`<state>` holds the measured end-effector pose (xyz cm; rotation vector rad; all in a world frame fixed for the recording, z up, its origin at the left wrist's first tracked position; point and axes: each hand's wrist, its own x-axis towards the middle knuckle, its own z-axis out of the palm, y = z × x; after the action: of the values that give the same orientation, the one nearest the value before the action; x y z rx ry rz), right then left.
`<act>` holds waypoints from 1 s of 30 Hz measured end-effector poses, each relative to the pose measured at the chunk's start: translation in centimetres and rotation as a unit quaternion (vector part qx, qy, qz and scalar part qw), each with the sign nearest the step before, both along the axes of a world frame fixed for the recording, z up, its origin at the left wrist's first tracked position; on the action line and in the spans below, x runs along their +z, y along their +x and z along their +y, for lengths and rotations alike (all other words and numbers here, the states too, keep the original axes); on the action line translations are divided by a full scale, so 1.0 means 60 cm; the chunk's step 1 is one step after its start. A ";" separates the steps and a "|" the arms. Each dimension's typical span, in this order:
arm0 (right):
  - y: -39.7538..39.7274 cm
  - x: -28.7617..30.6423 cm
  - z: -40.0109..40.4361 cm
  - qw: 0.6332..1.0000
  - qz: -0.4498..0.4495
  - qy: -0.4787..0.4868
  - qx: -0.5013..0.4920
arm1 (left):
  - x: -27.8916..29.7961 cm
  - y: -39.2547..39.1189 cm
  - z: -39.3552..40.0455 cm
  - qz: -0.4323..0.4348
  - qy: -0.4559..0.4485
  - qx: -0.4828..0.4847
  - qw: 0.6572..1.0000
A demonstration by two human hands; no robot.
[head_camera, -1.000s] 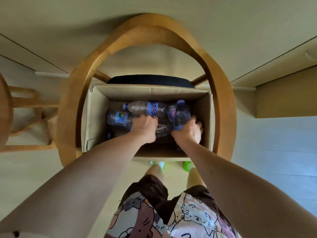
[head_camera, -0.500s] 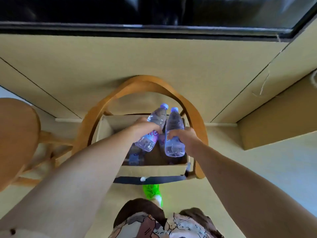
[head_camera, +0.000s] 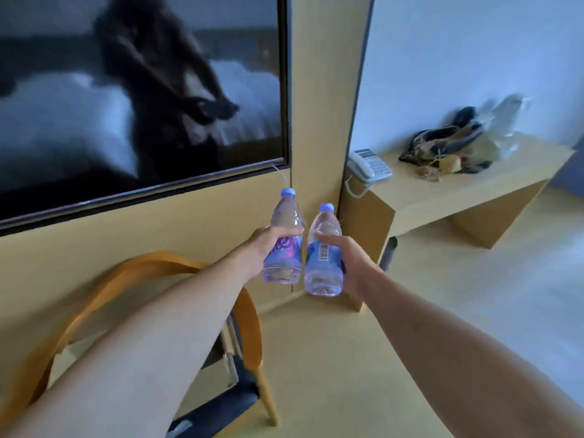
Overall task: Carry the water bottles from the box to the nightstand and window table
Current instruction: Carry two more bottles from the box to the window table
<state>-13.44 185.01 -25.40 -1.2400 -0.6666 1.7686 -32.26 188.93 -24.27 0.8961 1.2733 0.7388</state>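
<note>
the left hand is wrapped around the labelled middle of one water bottle, held upright with its blue cap up. just to its right, the right hand is closed around a second water bottle, also upright, barcode facing the camera. the two bottles sit side by side, nearly touching, in the air in front of the person. below and left of the left hand stands a wooden chair with the cardboard box on its seat, mostly hidden behind the left forearm. above the left hand hangs a dark tv screen. up and to the right of the right hand, well apart, a wooden surface carries a white telephone and a blurred heap of bags.
</note>
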 end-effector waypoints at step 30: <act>0.969 0.177 -0.265 0.754 -0.149 0.092 -0.633 | 0.172 1.218 -0.032 -0.082 0.110 -0.565 0.814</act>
<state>44.70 169.13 -14.81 -1.3195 -0.0347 0.3584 40.80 187.01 -13.97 1.5115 0.3194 -0.0202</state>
